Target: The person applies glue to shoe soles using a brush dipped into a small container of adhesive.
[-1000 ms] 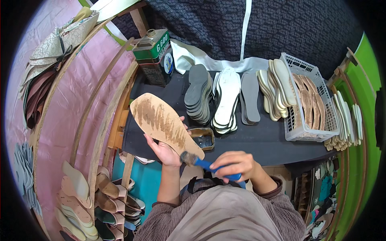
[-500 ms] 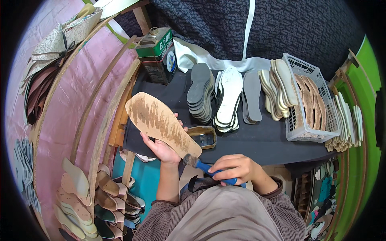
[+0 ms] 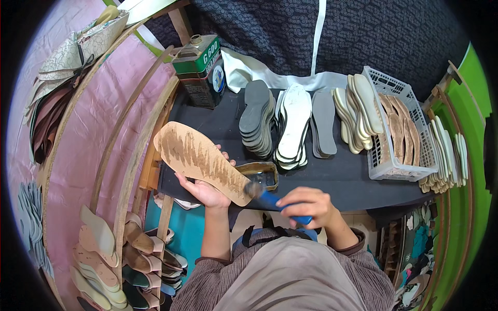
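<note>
A tan insole (image 3: 199,158) with brown streaks of wet-looking smear lies tilted across my left hand (image 3: 206,193), whose thumb and fingers grip its edges from beneath. My right hand (image 3: 309,206) is closed around the blue handle of a brush (image 3: 275,199). The brush head, smeared by motion, is at the narrow lower end of the insole; whether it touches the surface I cannot tell. Just beyond it, on the dark table, stands a small open tin tray (image 3: 272,169), partly hidden by the insole and the brush.
Along the back of the dark table (image 3: 337,179) stand a green and black metal can (image 3: 198,70), stacks of grey insoles (image 3: 257,111), white insoles (image 3: 294,119) and cream insoles (image 3: 358,111). A white plastic crate (image 3: 402,173) holds brown insoles. Wooden racks (image 3: 127,181) with shoe parts rise at left.
The brush and my right hand have moved up and slightly right, away from my body. My left hand and the insole have shifted slightly left and down.
</note>
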{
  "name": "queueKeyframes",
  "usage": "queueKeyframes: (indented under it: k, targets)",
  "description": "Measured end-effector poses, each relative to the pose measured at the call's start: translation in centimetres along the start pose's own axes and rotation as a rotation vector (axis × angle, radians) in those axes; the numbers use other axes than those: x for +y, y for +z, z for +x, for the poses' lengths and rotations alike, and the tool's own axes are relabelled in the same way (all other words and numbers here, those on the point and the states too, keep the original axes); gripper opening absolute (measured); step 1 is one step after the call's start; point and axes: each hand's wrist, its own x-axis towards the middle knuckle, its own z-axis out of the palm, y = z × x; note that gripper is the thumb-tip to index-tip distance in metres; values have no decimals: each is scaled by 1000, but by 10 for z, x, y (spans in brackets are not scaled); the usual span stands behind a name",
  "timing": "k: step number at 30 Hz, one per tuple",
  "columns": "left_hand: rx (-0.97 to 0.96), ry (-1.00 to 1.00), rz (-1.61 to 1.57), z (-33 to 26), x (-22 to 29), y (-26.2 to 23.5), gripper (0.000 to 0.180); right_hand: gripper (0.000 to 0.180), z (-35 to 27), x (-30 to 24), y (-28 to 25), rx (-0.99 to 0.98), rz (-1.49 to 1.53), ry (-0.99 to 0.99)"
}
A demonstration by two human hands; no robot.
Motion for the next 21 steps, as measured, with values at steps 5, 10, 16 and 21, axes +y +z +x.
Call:
queueKeyframes:
  k: [5, 10, 16, 21]
  targets:
    - [0, 20, 7, 2, 1, -3, 81, 26, -2, 5, 1, 12, 19, 37]
    - [-11, 33, -25, 4, 3, -6, 83, 26, -6, 2, 9, -71, 45, 73]
    - [5, 43, -41, 3, 2, -6, 84, 26, 1, 1, 4, 105, -79, 93]
    - [-19, 42, -43, 3, 3, -11, 84, 24, -2, 3, 6, -46, 0, 100]
